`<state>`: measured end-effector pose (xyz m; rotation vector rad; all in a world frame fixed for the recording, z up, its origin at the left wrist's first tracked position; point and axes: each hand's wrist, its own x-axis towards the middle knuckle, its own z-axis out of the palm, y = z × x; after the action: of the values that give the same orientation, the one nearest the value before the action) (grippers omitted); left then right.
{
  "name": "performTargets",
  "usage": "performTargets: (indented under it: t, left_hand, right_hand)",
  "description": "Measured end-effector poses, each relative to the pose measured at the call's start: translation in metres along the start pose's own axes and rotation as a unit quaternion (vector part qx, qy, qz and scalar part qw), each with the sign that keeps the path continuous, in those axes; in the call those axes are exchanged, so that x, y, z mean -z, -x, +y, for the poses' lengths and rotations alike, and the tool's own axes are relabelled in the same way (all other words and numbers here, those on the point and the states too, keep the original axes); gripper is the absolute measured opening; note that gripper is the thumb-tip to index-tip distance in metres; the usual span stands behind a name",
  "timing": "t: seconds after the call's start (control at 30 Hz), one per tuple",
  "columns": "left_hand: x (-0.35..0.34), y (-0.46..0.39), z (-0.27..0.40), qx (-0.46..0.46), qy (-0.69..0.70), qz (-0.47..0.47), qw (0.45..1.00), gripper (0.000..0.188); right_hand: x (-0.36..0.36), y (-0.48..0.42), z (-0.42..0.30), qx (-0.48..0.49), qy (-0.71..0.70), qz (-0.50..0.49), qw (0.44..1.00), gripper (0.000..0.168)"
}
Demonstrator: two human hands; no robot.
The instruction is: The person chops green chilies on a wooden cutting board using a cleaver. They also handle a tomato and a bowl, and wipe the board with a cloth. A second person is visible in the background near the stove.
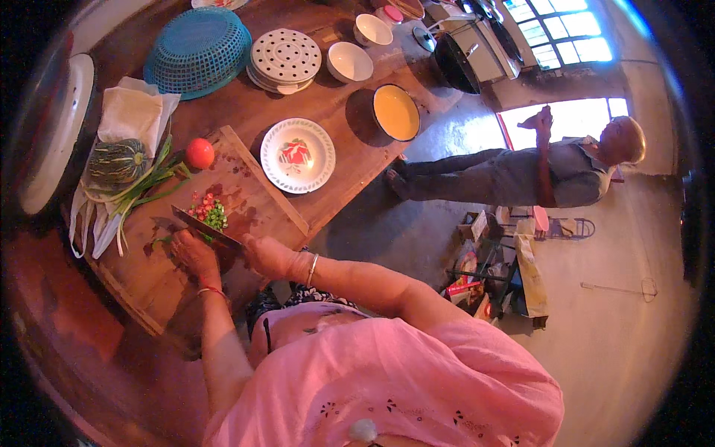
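Note:
My right hand (268,257) grips the handle of a kitchen knife (206,226), whose dark blade slants across the wooden cutting board (251,184). Close to the blade, my left hand (192,254) presses a slender green vegetable (162,240) to the board; the fingers hide most of it. Beyond the knife lies a small heap of chopped green pieces (215,217) with red bits (208,201) beside it. A whole tomato (200,153) rests at the board's far edge. Left of it are long green onions (151,184).
A dark green squash (118,162) lies on a plastic bag (131,112). Around the board stand a flowered plate (298,155), a bowl of yellow liquid (395,113), white bowls (349,62), a perforated steamer plate (286,54) and a blue basket (198,50). Another person (519,173) stands beyond the table.

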<state>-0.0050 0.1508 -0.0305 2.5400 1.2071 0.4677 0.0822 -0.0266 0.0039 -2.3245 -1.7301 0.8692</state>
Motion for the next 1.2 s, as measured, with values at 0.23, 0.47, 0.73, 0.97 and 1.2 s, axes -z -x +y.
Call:
performTargets:
  t: [0.23, 0.47, 0.73, 0.97, 1.2]
  left_hand:
    - [0.004, 0.0, 0.003, -0.014, -0.007, -0.014, 1.0, 0.008]
    - [-0.006, 0.004, 0.009, -0.046, -0.029, 0.041, 0.998, 0.006]
    - [0.022, -0.002, 0.019, -0.025, -0.021, -0.005, 0.999, 0.007]
    - [0.029, -0.005, 0.019, -0.021, -0.026, -0.021, 0.999, 0.015]
    - [0.031, -0.004, 0.02, -0.046, 0.064, 0.01, 0.997, 0.017]
  right_hand:
    - [-0.025, 0.001, -0.001, 0.041, 0.087, -0.012, 0.995, 0.018]
    - [-0.037, -0.018, 0.003, 0.042, 0.168, -0.019, 0.985, 0.02]
    - [-0.043, -0.025, -0.009, -0.014, 0.063, 0.05, 0.997, 0.022]
    - [-0.028, -0.03, -0.013, -0.064, -0.031, 0.025, 0.997, 0.018]
    - [0.0, -0.02, -0.016, -0.133, -0.26, 0.079, 0.953, 0.015]
